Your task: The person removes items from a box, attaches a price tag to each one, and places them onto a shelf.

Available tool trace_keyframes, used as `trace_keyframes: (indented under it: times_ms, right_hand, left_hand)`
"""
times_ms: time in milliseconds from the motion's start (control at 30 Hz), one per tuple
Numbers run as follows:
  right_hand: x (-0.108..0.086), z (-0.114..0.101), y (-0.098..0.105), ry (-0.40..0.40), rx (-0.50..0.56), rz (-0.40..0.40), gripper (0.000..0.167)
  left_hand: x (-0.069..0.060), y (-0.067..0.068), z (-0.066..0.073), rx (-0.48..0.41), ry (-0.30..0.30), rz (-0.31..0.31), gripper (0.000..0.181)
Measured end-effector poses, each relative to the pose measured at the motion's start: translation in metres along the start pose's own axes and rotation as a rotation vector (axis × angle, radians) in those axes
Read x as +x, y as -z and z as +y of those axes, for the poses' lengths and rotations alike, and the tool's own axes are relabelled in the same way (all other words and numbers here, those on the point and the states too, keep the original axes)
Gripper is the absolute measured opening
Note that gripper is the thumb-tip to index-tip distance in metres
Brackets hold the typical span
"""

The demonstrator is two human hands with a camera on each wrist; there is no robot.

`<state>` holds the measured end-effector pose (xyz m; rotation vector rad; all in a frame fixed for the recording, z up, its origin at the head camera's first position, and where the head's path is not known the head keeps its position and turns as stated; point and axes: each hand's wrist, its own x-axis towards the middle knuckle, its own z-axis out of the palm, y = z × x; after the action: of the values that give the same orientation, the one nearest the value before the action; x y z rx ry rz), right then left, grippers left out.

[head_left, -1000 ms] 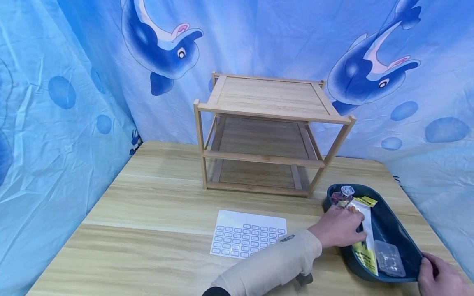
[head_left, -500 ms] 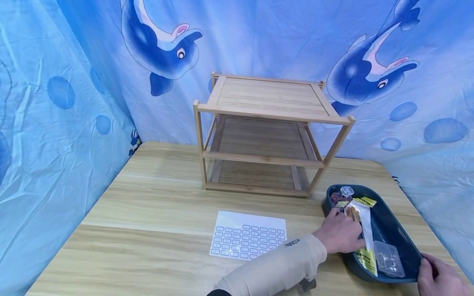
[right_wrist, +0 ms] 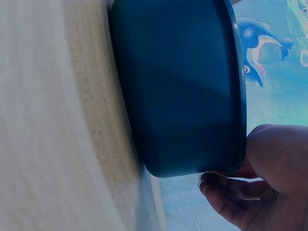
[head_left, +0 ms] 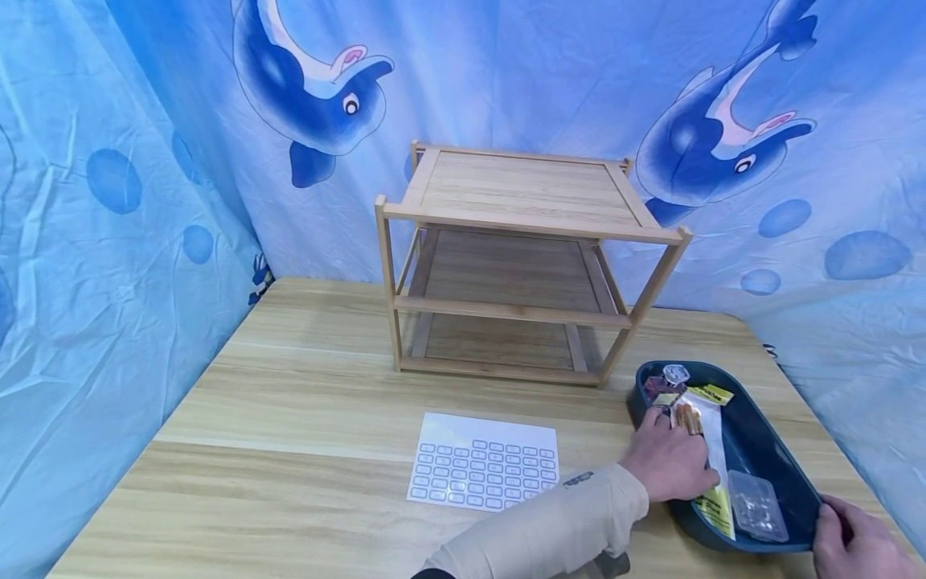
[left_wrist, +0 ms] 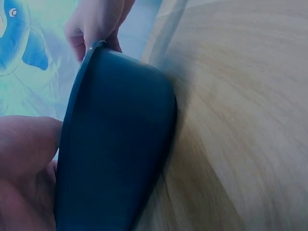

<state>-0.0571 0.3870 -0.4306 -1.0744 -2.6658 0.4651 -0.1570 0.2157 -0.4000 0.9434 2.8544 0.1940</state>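
A dark teal plastic tub (head_left: 770, 442) stands at the table's right side. My left hand (head_left: 673, 465) reaches into it over a yellow-and-white packet (head_left: 714, 515); its fingertips are partly hidden, so a hold cannot be made out. Beside those fingers lie orange-brown sticks (head_left: 689, 420) and a reddish bottle with a clear faceted cap (head_left: 676, 374). A clear plastic case (head_left: 755, 507) sits at the tub's near end. My right hand (head_left: 857, 540) grips the near right corner of the rim, thumb and fingers around it, as the right wrist view also shows.
A three-tier wooden rack (head_left: 535, 310) stands at the back middle of the table. In front of it lies a white sheet (head_left: 473, 430) printed with small boxes, partly under the left sleeve (head_left: 557, 527). A dolphin-print curtain (head_left: 499, 72) surrounds the table.
My left hand has shifted slightly toward the near side and right within the tub, uncovering more of the orange-brown sticks. The right hand keeps its grip on the rim.
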Motion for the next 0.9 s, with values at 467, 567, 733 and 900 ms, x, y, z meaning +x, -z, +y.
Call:
trace_keyframes:
  times_ms: [467,567,733,900]
  right_hand:
    - [0.0007,0.0013,0.0009,0.024,0.000,-0.022,0.040]
    - [0.0004,0.0010,0.0022,0.020,-0.005,-0.036,0.040]
    - [0.0010,0.0007,0.0021,0.025,0.016,-0.035,0.040]
    - [0.0029,0.0033,0.0010,0.040,0.030,-0.026,0.039]
  left_hand:
    - [0.0001,-0.0016,0.0048,0.030,0.022,0.039,0.028]
    - [0.0016,-0.0006,0.0059,0.026,0.033,0.025,0.026]
    - [0.0044,0.0015,0.0067,0.030,0.041,0.024,0.020]
    - [0.0056,0.0014,0.0074,0.024,0.045,0.030,0.017]
